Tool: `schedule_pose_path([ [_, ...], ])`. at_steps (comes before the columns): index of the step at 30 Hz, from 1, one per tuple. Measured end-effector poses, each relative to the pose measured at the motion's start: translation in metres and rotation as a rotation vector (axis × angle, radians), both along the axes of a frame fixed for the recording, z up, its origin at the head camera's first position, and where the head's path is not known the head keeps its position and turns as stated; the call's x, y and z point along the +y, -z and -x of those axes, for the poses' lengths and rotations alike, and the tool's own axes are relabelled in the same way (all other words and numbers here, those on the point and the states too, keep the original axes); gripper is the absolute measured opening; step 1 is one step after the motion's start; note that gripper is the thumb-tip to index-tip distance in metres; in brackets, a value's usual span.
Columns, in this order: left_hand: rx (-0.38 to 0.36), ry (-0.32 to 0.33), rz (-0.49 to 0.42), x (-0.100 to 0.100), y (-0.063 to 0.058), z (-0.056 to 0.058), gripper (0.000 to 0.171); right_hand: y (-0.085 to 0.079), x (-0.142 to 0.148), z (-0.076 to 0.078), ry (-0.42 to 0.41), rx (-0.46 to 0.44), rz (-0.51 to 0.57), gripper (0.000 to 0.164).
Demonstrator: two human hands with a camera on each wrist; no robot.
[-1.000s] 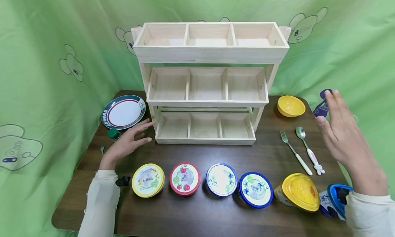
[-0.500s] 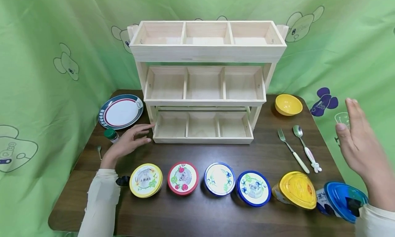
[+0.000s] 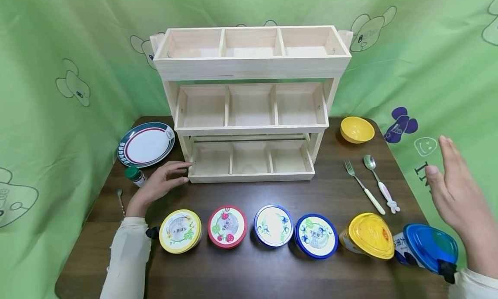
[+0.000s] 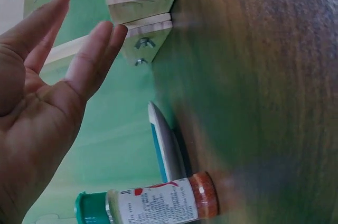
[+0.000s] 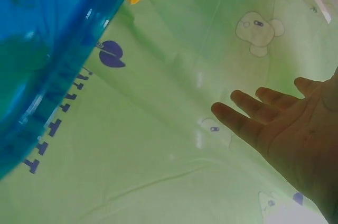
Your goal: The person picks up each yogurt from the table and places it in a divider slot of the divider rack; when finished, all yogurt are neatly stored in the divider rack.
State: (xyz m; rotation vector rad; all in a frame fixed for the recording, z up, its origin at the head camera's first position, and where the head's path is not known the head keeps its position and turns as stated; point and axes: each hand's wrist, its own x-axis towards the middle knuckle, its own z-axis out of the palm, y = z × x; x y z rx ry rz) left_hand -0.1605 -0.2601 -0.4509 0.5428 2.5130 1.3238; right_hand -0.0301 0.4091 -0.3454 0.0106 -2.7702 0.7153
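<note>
My left hand (image 3: pixel 157 186) is by the lower left corner of a three-tier wooden rack (image 3: pixel 253 67), its fingers extended and holding nothing. Whether the fingertips touch the rack I cannot tell. Beside that hand stands a green-capped seasoning bottle (image 3: pixel 135 176), whose red contents show in the left wrist view (image 4: pixel 207 195). A dark-rimmed white plate (image 3: pixel 145 144) lies behind the bottle. Past the table's right edge, my right hand (image 3: pixel 463 204) is raised with straight fingers and nothing in it. Nearest to it is a tub with a blue lid (image 3: pixel 429 247).
Along the front stand jars with a yellow lid (image 3: pixel 180 231), a red lid (image 3: pixel 227 226) and blue lids (image 3: pixel 316 236), plus a yellow-lidded can (image 3: pixel 371 235). At right are a fork (image 3: pixel 365 188), a spoon (image 3: pixel 381 184) and a yellow bowl (image 3: pixel 357 130). A small spoon (image 3: pixel 120 199) lies far left.
My right hand has moved right and down, away from beside the cutlery, uncovering more of the blue-lidded tub. The head view has shifted slightly. My left hand stays by the rack.
</note>
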Motion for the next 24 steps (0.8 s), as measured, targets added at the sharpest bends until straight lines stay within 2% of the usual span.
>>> schedule_pose_path([
  [9,-0.018,-0.017,-0.002,0.001,0.012,0.000,0.043,0.005,-0.010,-0.020,0.089,0.031,0.089,0.067],
  [16,-0.022,-0.039,0.000,0.005,0.020,0.000,0.037,0.009,-0.012,-0.035,0.111,0.064,0.050,0.069],
  [20,-0.041,-0.028,-0.022,0.005,0.023,0.000,0.038,0.019,-0.010,-0.044,0.119,0.064,0.059,0.065],
  [24,-0.004,0.000,-0.024,0.003,0.028,0.000,0.039,0.035,-0.007,-0.056,0.125,0.052,0.088,0.062],
])
